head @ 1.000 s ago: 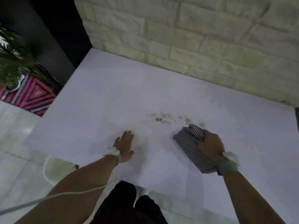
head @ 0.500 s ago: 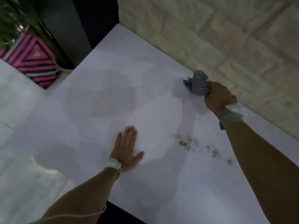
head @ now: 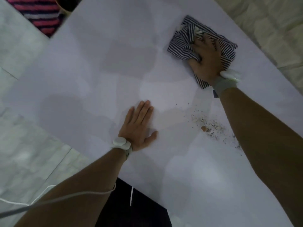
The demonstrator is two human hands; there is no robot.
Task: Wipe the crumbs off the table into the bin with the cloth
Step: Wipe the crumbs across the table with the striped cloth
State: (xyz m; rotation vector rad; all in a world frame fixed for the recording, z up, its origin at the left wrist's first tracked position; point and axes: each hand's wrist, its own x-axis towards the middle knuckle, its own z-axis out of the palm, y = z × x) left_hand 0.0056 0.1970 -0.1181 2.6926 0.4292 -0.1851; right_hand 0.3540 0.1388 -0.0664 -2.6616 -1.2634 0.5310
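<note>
Crumbs (head: 211, 126) — a loose scatter of brown and dark specks with one larger orange-brown bit — lie on the pale lilac tabletop (head: 101, 66), on the near side of the striped navy-and-white cloth (head: 182, 45) and apart from it. My right hand (head: 207, 58) presses flat on that cloth, fingers spread and bunching the fabric, so it is clamped down on the cloth, not lifted. The scatter runs as a slanting band toward my right forearm, so I judge the coming stroke has to pull the cloth back toward me and through it. My left hand (head: 139, 126) rests palm down beside the crumbs, fingers together and holding nothing — it is the nearer hand to them, but bare. No bin shows anywhere, so I cannot tell which table edge to sweep to. Beyond the cloth the tabletop meets a pale stone-block wall (head: 270, 27); to the far left of the cloth I see light floor tiles (head: 21, 145) and a pink-and-dark striped rug (head: 41, 15).
</note>
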